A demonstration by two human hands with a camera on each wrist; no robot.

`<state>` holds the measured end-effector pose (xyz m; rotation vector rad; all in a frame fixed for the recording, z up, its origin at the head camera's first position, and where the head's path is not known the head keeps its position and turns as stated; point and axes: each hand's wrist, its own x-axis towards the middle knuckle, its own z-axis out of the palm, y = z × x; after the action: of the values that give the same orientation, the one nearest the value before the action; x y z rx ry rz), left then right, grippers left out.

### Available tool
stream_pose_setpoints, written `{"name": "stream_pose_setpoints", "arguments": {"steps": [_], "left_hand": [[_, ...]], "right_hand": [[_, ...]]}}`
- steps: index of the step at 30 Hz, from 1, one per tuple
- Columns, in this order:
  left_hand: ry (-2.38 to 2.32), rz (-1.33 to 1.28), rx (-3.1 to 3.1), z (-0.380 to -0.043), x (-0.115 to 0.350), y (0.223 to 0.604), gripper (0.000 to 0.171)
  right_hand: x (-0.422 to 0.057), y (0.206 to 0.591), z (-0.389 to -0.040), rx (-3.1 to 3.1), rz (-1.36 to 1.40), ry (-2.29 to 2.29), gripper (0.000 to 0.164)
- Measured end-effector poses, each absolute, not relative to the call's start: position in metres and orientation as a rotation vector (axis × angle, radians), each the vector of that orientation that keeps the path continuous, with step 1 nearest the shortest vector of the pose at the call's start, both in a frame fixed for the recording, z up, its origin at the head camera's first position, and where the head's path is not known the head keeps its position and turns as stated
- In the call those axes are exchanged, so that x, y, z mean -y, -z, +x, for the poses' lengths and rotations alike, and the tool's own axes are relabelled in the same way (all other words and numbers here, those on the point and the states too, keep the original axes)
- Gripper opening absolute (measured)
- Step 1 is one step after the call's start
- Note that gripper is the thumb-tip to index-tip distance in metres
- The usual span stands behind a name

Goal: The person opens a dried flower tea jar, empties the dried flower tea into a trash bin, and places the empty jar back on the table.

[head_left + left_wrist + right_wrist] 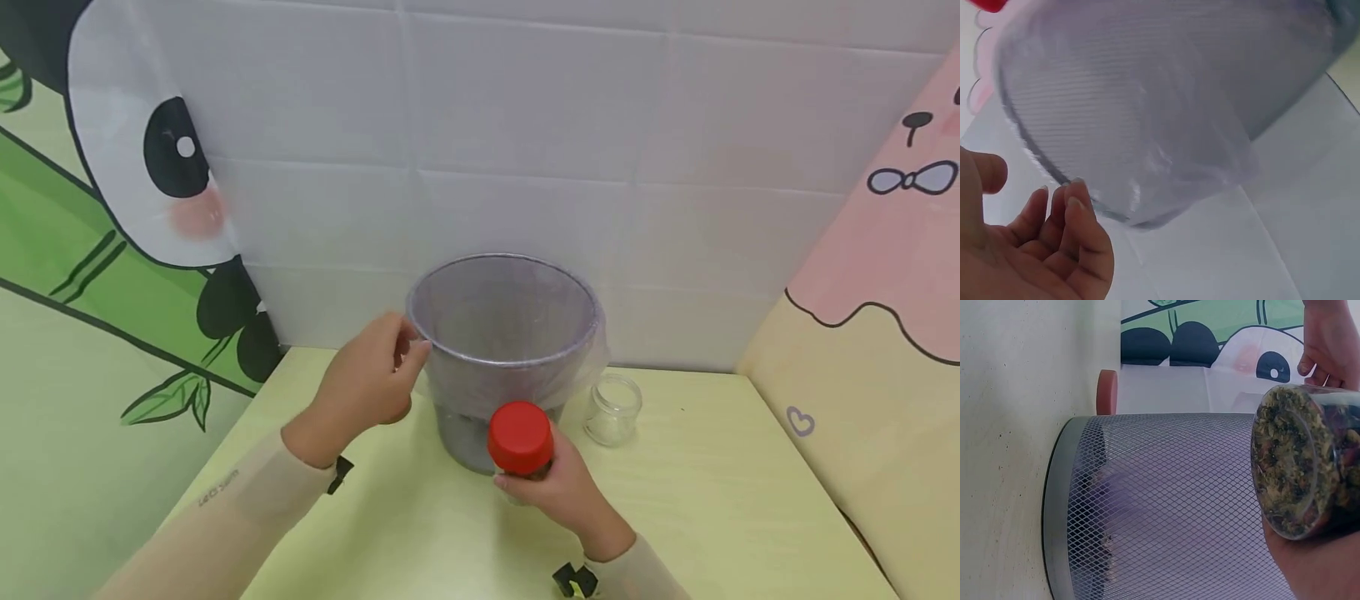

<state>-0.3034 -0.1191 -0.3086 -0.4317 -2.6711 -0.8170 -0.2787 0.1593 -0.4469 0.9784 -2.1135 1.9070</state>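
Note:
A grey mesh waste bin (pixel 465 433) stands on the table, lined with a thin translucent bag (pixel 517 379) folded over its rim. My right hand (pixel 558 492) grips a clear jar (pixel 1297 462) in front of the bin. Its red lid (pixel 520 437) is on top, and dark dried leaves or petals fill the lower part. At the bin's left rim is my left hand (pixel 371 375), fingers loosely bent. In the left wrist view its thumb is apart from the fingers, and the fingertips (pixel 1075 187) are close to the bag's edge; contact cannot be told.
An open clear jar (pixel 613 408) stands right of the bin. Low behind the bin, the right wrist view shows part of a flat red thing (pixel 1107 392). A white wall sheet (pixel 525 108) rises behind the table (pixel 712 492), with cartoon-printed panels at both sides.

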Motion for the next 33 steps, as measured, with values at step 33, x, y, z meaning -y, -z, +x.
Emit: {"name": "stream_pose_setpoints", "arguments": {"steps": [33], "left_hand": [[1.041,-1.025,1.951,-0.243,0.096,0.399,0.026]], "right_hand": [[-0.131,0.445,-0.269,2.096,1.129,-1.890,0.065]]}}
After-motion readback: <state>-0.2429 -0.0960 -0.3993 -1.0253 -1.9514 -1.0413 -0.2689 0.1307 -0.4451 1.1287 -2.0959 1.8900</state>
